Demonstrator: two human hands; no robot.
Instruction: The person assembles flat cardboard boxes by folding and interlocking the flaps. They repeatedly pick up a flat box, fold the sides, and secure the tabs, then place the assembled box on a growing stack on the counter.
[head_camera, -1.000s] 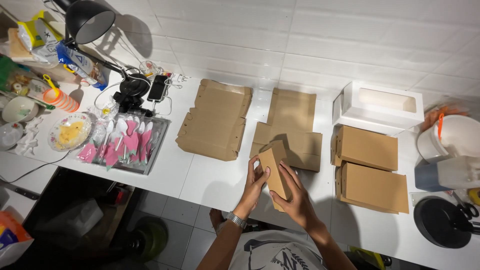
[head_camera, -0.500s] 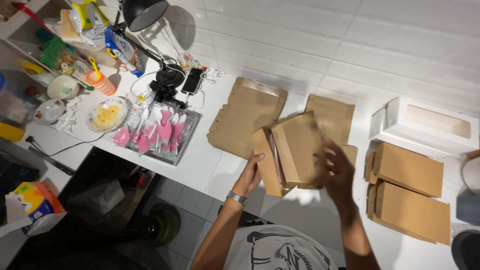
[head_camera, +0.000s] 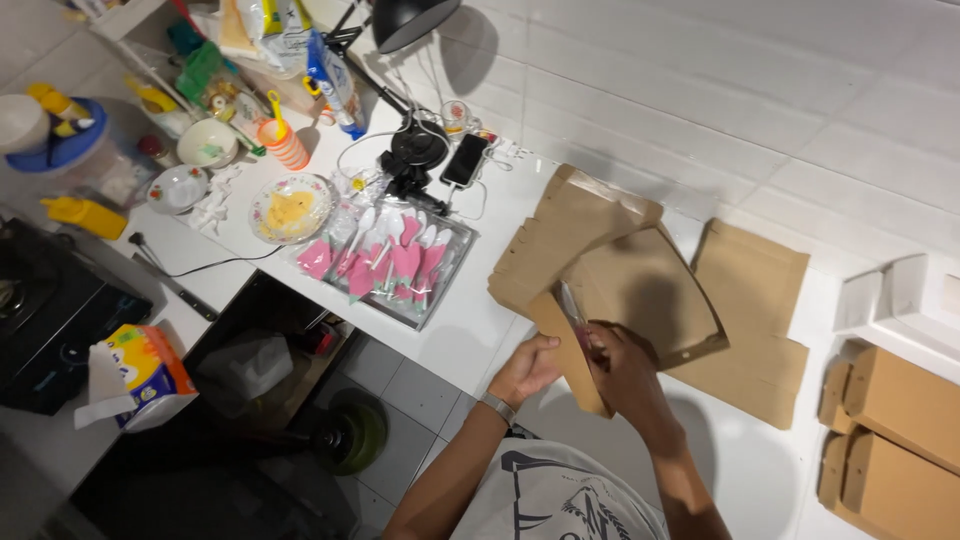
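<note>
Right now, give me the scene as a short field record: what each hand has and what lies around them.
left hand: grips the lower edge of the brown cardboard box blank
right hand: grip on the same blank, fingers over its folded flap
blank state: partly unfolded, held above the white counter
behind it: stack of flat cardboard blanks
to the right: folded brown boxes
to the left: clear tray of pink items, phone, black desk lamp

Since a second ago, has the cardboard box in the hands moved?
Yes. The cardboard box has opened out and swung up over the stack of flat cardboard blanks; earlier it sat folded below that stack, nearer the counter's edge.
</note>
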